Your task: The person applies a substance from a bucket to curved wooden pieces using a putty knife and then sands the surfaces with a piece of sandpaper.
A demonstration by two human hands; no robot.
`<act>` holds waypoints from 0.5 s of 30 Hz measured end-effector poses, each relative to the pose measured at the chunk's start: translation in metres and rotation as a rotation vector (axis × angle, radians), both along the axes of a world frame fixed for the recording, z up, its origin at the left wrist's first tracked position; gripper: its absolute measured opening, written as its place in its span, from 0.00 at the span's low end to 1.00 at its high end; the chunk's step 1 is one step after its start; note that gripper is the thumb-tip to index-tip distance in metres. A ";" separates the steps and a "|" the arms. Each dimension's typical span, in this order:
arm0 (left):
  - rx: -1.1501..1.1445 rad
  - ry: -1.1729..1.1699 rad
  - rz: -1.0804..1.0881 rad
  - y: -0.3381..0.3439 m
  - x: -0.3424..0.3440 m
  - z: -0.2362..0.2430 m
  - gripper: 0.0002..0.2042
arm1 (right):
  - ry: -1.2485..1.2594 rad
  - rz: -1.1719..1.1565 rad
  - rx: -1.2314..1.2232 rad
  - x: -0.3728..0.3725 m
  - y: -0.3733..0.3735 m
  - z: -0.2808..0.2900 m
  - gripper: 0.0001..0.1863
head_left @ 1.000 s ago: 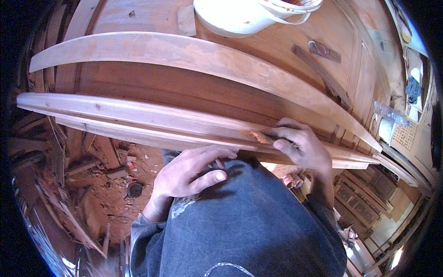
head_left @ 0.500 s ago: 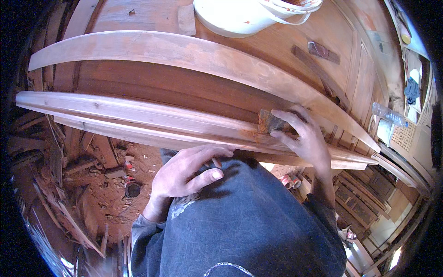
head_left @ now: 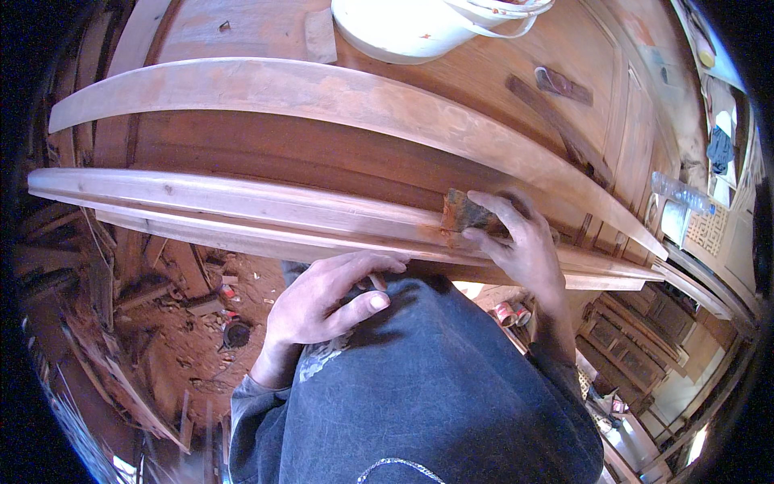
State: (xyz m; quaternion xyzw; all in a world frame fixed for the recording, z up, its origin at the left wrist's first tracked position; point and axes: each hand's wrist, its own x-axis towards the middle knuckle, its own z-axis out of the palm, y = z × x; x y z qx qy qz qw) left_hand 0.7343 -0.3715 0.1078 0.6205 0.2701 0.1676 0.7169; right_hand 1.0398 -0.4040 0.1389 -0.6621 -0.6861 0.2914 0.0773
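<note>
My right hand [head_left: 522, 244] grips a small dark block stained orange [head_left: 459, 216] between thumb and fingers. The block rests against a long, pale wooden moulding [head_left: 258, 202] that crosses in front of me. Orange-brown colour shows on the wood around it. My left hand [head_left: 329, 300] lies against my dark blue clothing, thumb and fingers apart, with nothing in it. Its fingertips are close to the near edge of the moulding. Beyond the moulding lies a long curved board [head_left: 322, 93].
A white bucket [head_left: 395, 32] with reddish smears stands at the far side of the wooden worktop [head_left: 266, 32]. A dark wood strip [head_left: 556, 125] lies to its right. A clear plastic bottle [head_left: 683, 194] is at far right. Cans [head_left: 506, 313] and scraps lie on the floor below.
My right hand and the block have shifted slightly left along the moulding. The left hand stays where it was.
</note>
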 end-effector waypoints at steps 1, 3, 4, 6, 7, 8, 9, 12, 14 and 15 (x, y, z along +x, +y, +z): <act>-0.002 -0.001 0.001 0.000 0.000 0.000 0.22 | 0.005 -0.003 -0.003 -0.001 0.000 0.000 0.26; -0.008 -0.003 0.003 -0.001 0.000 0.000 0.22 | -0.019 0.001 0.001 -0.001 -0.001 -0.001 0.27; -0.004 0.000 0.007 -0.001 0.000 0.000 0.22 | -0.031 0.003 0.003 -0.001 -0.002 -0.002 0.27; 0.005 0.009 0.017 -0.002 0.000 0.000 0.22 | -0.014 -0.014 0.007 -0.003 0.000 -0.001 0.27; -0.004 0.009 0.016 -0.002 0.000 0.000 0.22 | -0.005 -0.022 0.009 -0.005 0.000 0.000 0.27; -0.012 0.007 0.013 -0.002 0.000 -0.001 0.22 | -0.006 -0.026 0.008 -0.006 0.001 0.000 0.27; -0.020 0.006 0.010 -0.002 0.000 -0.001 0.22 | -0.007 -0.031 0.007 -0.008 0.001 0.001 0.27; -0.004 0.007 0.017 -0.002 0.000 -0.001 0.22 | -0.005 -0.032 0.007 -0.008 0.000 0.000 0.27; -0.017 -0.001 0.015 -0.003 0.000 -0.002 0.22 | -0.003 -0.038 -0.003 -0.009 0.000 0.000 0.27; -0.023 -0.004 0.015 -0.003 0.000 -0.002 0.22 | -0.003 -0.046 -0.013 -0.009 0.001 0.000 0.27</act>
